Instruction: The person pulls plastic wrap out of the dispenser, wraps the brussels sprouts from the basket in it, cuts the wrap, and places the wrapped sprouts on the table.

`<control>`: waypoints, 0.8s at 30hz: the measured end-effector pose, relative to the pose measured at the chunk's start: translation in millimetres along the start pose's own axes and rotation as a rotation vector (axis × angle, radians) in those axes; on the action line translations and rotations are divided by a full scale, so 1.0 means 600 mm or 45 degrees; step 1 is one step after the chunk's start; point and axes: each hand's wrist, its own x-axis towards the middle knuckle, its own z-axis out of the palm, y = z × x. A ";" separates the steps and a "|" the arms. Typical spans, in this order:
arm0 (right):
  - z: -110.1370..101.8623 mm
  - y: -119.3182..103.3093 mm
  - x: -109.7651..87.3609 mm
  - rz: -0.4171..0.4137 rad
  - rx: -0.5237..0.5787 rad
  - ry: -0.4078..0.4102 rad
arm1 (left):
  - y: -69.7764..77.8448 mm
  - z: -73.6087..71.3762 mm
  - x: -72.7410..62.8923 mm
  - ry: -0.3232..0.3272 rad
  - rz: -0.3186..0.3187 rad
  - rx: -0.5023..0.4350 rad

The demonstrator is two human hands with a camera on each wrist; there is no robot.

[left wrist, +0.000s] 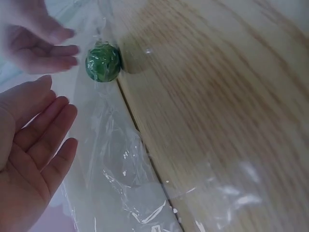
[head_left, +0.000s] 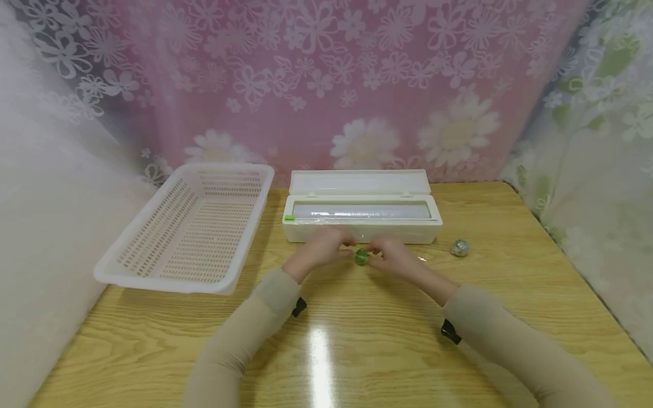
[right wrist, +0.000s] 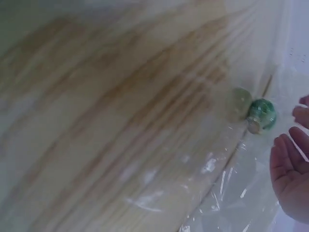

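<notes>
A green Brussels sprout (head_left: 361,256) lies on clear cling film (left wrist: 116,169) in front of a white film dispenser box (head_left: 362,232). In the left wrist view the sprout (left wrist: 103,62) looks shiny, with film around it; its pale stem end shows in the right wrist view. My left hand (head_left: 326,248) is just left of the sprout, its fingers loosely bent and holding nothing. From the other side my right hand (head_left: 395,258) comes close, fingers relaxed. Both wrist views show a small gap between fingers and sprout. Whether fingertips touch the film, I cannot tell.
The dispenser's lid (head_left: 359,182) stands raised, showing the film roll (head_left: 362,211); a green slider (head_left: 289,217) sits at its left end. A white slotted basket (head_left: 237,243) stands at the left. A shiny, silvery-green ball (head_left: 460,247) lies right of the dispenser on the wooden table (head_left: 388,351).
</notes>
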 end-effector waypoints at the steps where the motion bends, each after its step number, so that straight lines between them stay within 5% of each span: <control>1: 0.004 -0.001 0.002 0.023 -0.018 -0.037 | 0.000 0.001 0.001 -0.009 0.022 0.004; 6: 0.016 -0.002 0.012 0.100 -0.121 -0.102 | -0.002 0.007 0.006 -0.052 0.056 0.033; 13: 0.029 0.003 0.023 0.139 -0.291 -0.135 | -0.004 0.010 0.005 -0.062 -0.003 0.005; 19: 0.030 0.003 0.029 0.126 -0.305 -0.115 | -0.005 0.011 0.003 -0.055 -0.043 -0.023; 24: 0.029 0.001 0.027 0.099 -0.275 -0.129 | -0.001 0.009 -0.006 -0.044 -0.010 0.064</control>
